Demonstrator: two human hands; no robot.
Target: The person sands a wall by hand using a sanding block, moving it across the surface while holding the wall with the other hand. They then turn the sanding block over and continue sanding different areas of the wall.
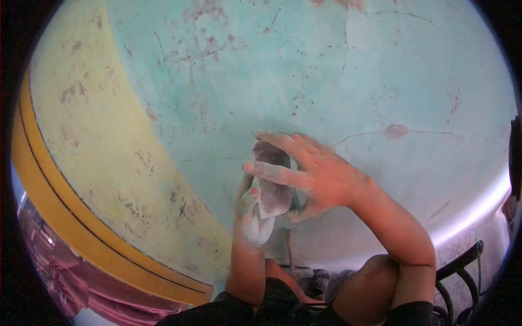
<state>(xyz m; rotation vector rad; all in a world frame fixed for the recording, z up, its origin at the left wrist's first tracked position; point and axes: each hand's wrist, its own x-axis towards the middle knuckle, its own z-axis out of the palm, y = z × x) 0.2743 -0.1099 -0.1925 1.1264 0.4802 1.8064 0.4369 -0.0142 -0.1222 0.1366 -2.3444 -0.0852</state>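
A grey, dust-covered piece of sandpaper (272, 182) is pressed flat against a turquoise painted wall (304, 76). My right hand (310, 174) lies over it with fingers spread, pointing left, and holds it against the wall. My left hand (251, 214), coated in pale dust, grips the sandpaper's lower left edge from below. Both forearms rise from the bottom of the view.
The wall is cracked and spotted, with a yellow band (103, 152) and an orange stripe (65, 217) curving at the left. A dark metal chair back (462, 266) stands at the lower right. My knee (370, 288) is below the hands.
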